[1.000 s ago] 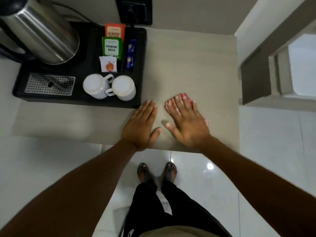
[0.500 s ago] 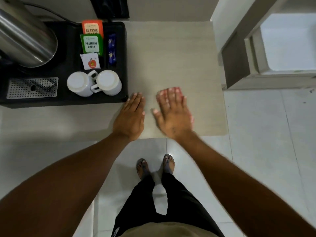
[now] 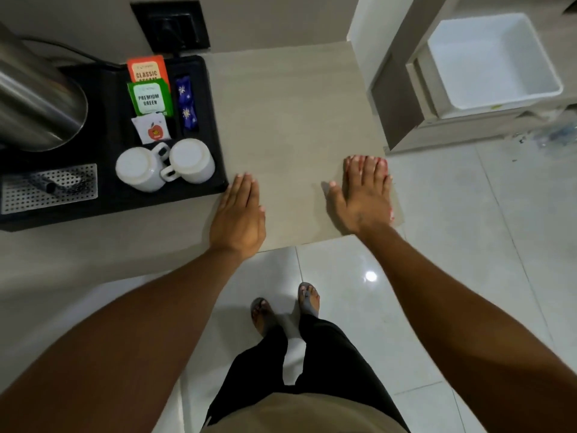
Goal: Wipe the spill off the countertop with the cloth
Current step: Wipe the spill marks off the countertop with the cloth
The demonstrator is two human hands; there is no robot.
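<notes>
My right hand [image 3: 363, 198] lies flat, palm down, on a red-and-white cloth [image 3: 391, 214] at the front right corner of the beige countertop [image 3: 290, 120]. Only thin strips of the cloth show past my fingertips and along the outer side of my hand. My left hand [image 3: 239, 214] rests flat on the countertop by its front edge, fingertips touching the corner of the black tray [image 3: 218, 170], and holds nothing. I can make out no spill on the bare surface between my hands.
On the tray stand two upturned white mugs [image 3: 165, 165], tea sachets [image 3: 150, 98] and a steel kettle [image 3: 34, 104]. A wall socket [image 3: 170, 25] is behind it. A white bin [image 3: 490, 57] sits in a unit to the right. The tiled floor lies below.
My right hand has slid the cloth rightwards from beside my left hand to the counter's right corner. My left hand has stayed at the tray corner.
</notes>
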